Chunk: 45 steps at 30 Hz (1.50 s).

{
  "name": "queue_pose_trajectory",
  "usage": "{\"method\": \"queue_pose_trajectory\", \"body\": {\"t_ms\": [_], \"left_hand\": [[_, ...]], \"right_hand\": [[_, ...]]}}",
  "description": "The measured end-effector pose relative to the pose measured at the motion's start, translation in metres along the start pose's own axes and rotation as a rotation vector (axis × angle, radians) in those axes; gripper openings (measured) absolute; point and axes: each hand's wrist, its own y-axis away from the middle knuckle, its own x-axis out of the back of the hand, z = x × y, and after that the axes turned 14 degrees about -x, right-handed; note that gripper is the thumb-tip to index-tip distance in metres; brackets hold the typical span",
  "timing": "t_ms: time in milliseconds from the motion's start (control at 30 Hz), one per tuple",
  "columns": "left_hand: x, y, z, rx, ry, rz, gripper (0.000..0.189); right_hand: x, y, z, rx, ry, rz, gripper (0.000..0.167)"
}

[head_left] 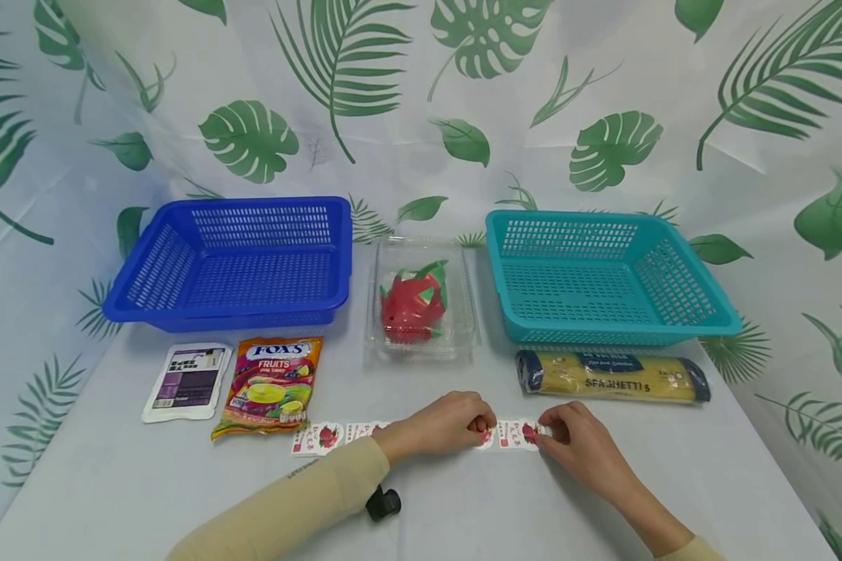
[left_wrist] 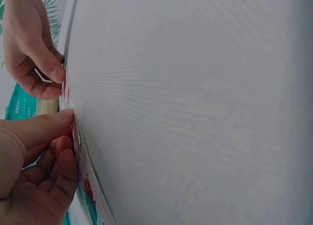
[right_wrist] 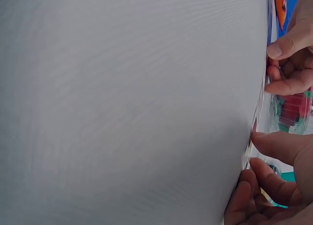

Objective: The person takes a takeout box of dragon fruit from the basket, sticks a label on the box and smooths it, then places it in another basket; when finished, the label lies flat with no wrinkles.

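A strip of white stickers (head_left: 515, 435) printed with red dragon fruit lies across the front of the table. My right hand (head_left: 582, 448) pinches its right end between thumb and fingers. Further left along the strip, my left hand (head_left: 452, 421) pinches it too, its other fingers curled. My left forearm and hand cover part of the strip's middle. In the left wrist view the strip (left_wrist: 89, 188) shows edge-on beside the left hand (left_wrist: 46, 161). Behind the hands stands a clear plastic box (head_left: 466, 312) with a red dragon fruit (head_left: 412, 308) in it.
At the back left is a blue basket (head_left: 228, 318), at the back right a teal basket (head_left: 613, 331). A spaghetti pack (head_left: 613, 377) lies before the teal one. Left of the hands lie a Fox's candy bag (head_left: 270, 386) and a white-and-purple packet (head_left: 187, 382).
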Motion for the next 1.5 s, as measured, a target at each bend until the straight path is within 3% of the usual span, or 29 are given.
{"method": "queue_pose_trajectory", "body": {"t_ms": [367,800,1067,1500], "left_hand": [[0.0005,-0.0006,0.0010,0.017,0.002,-0.002,0.017],[-0.0001,-0.0015,0.0001,0.013,-0.002,-0.006,0.018],[0.0007,-0.0014,0.0002,0.003,0.001,-0.010,0.017],[0.0010,-0.0009,0.0003,0.008,0.002,-0.007,0.017]], "right_hand": [[0.0008,-0.0017,0.0002,0.049,-0.013,-0.007,0.011],[-0.0006,-0.0034,-0.0014,0.035,-0.079,-0.037,0.013],[0.0011,-0.0007,-0.0011,-0.014,-0.102,-0.044,0.011],[0.0046,-0.0026,-0.0045,-0.107,-0.136,-0.134,0.010]]}}
